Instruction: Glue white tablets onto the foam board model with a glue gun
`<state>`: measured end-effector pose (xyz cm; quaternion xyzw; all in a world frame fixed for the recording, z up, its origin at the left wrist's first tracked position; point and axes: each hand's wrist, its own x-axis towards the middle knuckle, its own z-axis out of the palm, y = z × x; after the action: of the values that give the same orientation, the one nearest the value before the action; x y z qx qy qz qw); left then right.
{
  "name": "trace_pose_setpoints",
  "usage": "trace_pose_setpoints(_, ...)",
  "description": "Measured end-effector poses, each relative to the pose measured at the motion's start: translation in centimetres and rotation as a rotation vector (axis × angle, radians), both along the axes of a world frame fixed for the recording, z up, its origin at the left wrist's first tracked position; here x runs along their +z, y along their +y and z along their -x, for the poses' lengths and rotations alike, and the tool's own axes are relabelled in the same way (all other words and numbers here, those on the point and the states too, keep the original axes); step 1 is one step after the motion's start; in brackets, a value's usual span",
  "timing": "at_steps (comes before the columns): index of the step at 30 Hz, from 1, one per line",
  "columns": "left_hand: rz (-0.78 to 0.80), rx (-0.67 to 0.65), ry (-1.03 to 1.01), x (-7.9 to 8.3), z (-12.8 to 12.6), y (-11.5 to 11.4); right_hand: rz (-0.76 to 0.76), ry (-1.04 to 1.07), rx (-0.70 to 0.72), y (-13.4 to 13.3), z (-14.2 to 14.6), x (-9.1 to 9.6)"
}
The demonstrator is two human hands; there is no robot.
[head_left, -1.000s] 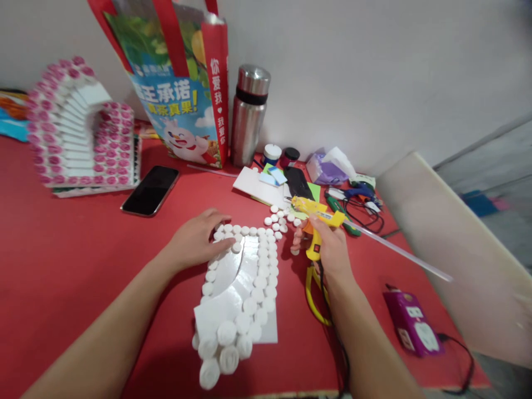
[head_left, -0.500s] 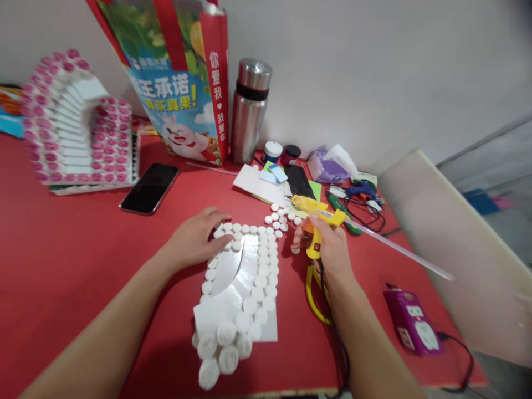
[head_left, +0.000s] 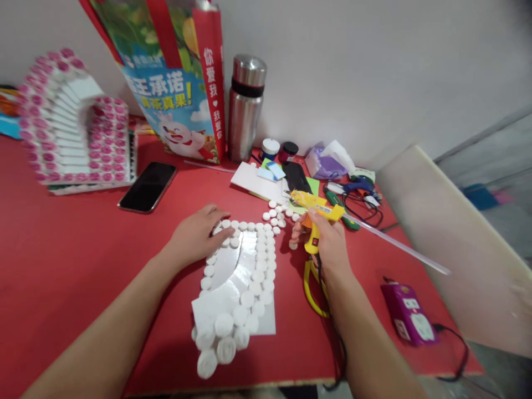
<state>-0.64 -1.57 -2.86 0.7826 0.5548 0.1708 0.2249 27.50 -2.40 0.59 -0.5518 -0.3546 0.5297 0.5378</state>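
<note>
My left hand (head_left: 195,235) lies on the upper left corner of a white board (head_left: 233,277) edged with small white discs, its fingers pressed down on the discs there. My right hand (head_left: 326,244) is closed round the handle of a yellow glue gun (head_left: 313,208) with a clear glue stick (head_left: 399,246) sticking out behind it. The gun's nozzle points left, above a loose heap of white discs (head_left: 276,213) beyond the board. Larger rolled white discs (head_left: 220,338) sit at the board's near end.
On the red table (head_left: 75,244): a black phone (head_left: 147,185), a pink-and-white disc-covered model (head_left: 70,130), a printed shopping bag (head_left: 178,83), a steel flask (head_left: 245,105), small jars, foam sheets, cables and a purple power strip (head_left: 409,318). A pale board (head_left: 453,233) leans at right.
Both hands stay where they were on the board and glue gun; only the view has shifted slightly.
</note>
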Motion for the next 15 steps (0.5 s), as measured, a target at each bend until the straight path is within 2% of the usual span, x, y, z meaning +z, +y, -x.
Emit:
trace_pose_setpoints(5, -0.011, 0.023, 0.007, -0.1, -0.2, 0.0, -0.014, -0.007, 0.012, 0.1, -0.1, -0.1)
trace_pose_setpoints(15, -0.048, 0.013, 0.194, 0.6, -1.4, -0.6, -0.019, -0.006, 0.016, 0.2, -0.1, -0.2)
